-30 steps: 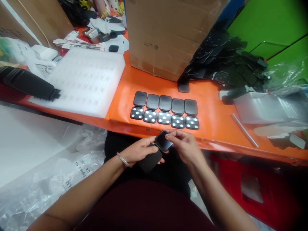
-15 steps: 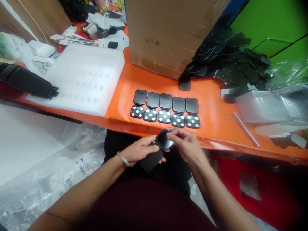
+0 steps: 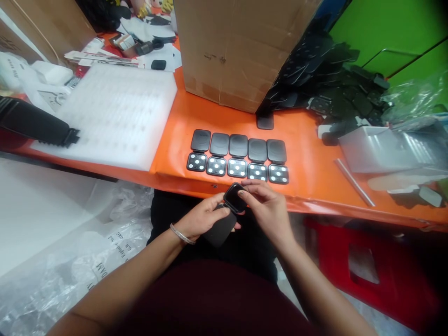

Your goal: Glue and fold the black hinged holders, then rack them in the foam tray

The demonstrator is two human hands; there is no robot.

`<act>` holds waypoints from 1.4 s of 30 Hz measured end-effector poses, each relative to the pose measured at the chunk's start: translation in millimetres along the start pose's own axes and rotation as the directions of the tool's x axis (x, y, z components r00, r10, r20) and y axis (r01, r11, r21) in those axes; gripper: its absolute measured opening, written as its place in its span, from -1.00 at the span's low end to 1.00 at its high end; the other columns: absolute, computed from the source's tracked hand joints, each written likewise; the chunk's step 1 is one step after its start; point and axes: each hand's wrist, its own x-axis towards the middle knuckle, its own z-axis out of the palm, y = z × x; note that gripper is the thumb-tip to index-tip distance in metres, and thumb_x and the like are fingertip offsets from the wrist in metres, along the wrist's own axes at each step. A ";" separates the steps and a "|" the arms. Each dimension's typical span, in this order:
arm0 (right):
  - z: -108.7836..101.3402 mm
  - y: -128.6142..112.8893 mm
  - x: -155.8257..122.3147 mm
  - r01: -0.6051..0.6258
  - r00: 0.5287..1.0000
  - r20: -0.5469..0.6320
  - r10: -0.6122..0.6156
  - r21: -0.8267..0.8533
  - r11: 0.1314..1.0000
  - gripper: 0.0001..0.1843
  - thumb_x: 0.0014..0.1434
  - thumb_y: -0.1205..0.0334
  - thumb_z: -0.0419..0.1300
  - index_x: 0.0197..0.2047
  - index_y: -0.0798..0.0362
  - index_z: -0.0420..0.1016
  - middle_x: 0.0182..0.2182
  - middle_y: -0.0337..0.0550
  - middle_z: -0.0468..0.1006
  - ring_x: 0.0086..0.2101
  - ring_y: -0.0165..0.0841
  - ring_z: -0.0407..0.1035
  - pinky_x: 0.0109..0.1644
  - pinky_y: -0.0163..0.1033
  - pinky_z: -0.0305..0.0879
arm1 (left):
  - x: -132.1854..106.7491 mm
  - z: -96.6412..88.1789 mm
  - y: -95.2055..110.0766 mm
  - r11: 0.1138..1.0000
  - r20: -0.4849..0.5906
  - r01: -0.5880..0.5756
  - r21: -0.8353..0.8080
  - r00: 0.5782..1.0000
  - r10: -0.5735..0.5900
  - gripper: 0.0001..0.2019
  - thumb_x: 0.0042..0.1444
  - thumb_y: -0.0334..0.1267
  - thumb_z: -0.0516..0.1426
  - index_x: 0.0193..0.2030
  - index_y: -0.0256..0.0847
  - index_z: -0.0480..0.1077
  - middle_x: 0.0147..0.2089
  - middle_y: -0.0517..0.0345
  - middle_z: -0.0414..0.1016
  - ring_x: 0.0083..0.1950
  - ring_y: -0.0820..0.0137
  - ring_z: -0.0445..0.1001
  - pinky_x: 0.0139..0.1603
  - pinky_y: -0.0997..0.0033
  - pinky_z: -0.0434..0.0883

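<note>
Ideally, steady the black two-panel piece [image 3: 221, 228] — lower centre.
Left hand [image 3: 203, 218], right hand [image 3: 269, 210]: fingers closed on it — grip evenly.

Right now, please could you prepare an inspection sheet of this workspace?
Surface: orange tabletop, shiny.
Job's things: one black two-part piece in the hands; five two-part pieces in a row, near halves white-dotted.
Clutter: black parts heaped right of the cardboard box; papers behind the white foam block.
Hands: left hand grips the piece's lower part; right hand pinches its glossy upper part.
Cables: nothing seen for certain.
Surroundings: red plastic object at lower right; crinkled clear plastic at lower left.
</note>
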 end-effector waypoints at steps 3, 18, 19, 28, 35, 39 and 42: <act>1.9 -0.1 -3.5 0.200 0.975 -0.053 -0.216 -0.219 0.955 -0.88 0.15 0.21 0.22 -0.28 0.00 0.59 -0.29 -0.12 0.45 -0.21 -0.27 0.36 -0.09 -0.11 0.31 | -0.7 -1.1 -0.3 1.000 -0.008 -0.012 -0.011 1.000 0.012 -0.60 0.14 -0.18 0.17 0.09 -0.25 0.29 -0.14 -0.07 0.52 -0.22 0.24 0.57 -0.28 0.38 0.47; 8.8 11.2 -5.8 0.423 0.843 -0.059 -0.534 -0.541 0.727 -0.71 0.23 0.30 0.14 0.01 -0.01 0.52 -0.31 -0.11 0.34 -0.23 -0.26 0.26 -0.11 -0.06 0.24 | -1.6 2.1 6.3 0.998 -0.029 -0.053 -0.035 0.998 0.052 -0.52 0.17 -0.21 0.16 0.23 -0.19 0.22 -0.11 -0.02 0.52 -0.25 0.33 0.57 -0.24 0.41 0.48; 8.9 10.9 -5.7 0.425 0.840 -0.058 -0.540 -0.549 0.720 -0.71 0.23 0.30 0.13 0.01 -0.01 0.52 -0.31 -0.11 0.34 -0.22 -0.25 0.26 -0.11 -0.05 0.24 | -1.9 2.5 7.0 0.998 -0.026 -0.058 -0.031 0.998 0.057 -0.51 0.17 -0.22 0.16 0.23 -0.19 0.21 -0.09 -0.02 0.51 -0.25 0.34 0.57 -0.23 0.41 0.48; 11.6 4.5 -6.4 0.397 0.842 -0.068 -0.535 -0.593 0.701 -0.71 0.24 0.30 0.12 0.01 -0.02 0.50 -0.32 -0.10 0.36 -0.24 -0.24 0.26 -0.14 -0.04 0.25 | -4.1 -2.8 3.0 0.993 0.000 -0.105 0.046 0.994 0.105 -0.49 0.22 -0.16 0.11 0.28 -0.13 0.15 -0.11 0.00 0.52 -0.21 0.31 0.56 -0.18 0.36 0.48; 13.1 0.3 -8.9 0.387 0.846 -0.078 -0.527 -0.589 0.709 -0.65 0.24 0.31 0.11 0.10 -0.02 0.40 -0.30 -0.09 0.40 -0.24 -0.23 0.28 -0.14 -0.04 0.28 | -4.9 -2.0 0.5 0.991 -0.006 -0.128 0.037 0.992 0.129 -0.48 0.19 -0.14 0.14 0.27 -0.12 0.17 -0.02 -0.03 0.47 -0.21 0.31 0.56 -0.17 0.32 0.49; 15.2 -0.2 -10.2 0.341 0.850 -0.109 -0.515 -0.632 0.696 -0.63 0.25 0.28 0.10 0.13 0.05 0.33 -0.23 -0.02 0.39 -0.19 -0.18 0.27 -0.11 0.00 0.28 | -3.9 1.8 1.6 0.991 -0.011 -0.133 0.016 0.991 0.133 -0.48 0.20 -0.16 0.13 0.28 -0.15 0.17 -0.18 0.02 0.52 -0.22 0.29 0.55 -0.19 0.32 0.48; 16.1 1.2 -10.2 0.306 0.875 -0.133 -0.466 -0.595 0.743 -0.64 0.26 0.27 0.09 0.13 0.05 0.30 -0.17 0.00 0.36 -0.14 -0.18 0.27 -0.07 0.02 0.30 | -2.4 4.2 0.6 0.990 -0.014 -0.143 -0.008 0.990 0.143 -0.50 0.20 -0.19 0.14 0.27 -0.17 0.18 -0.18 0.03 0.52 -0.21 0.30 0.54 -0.16 0.33 0.46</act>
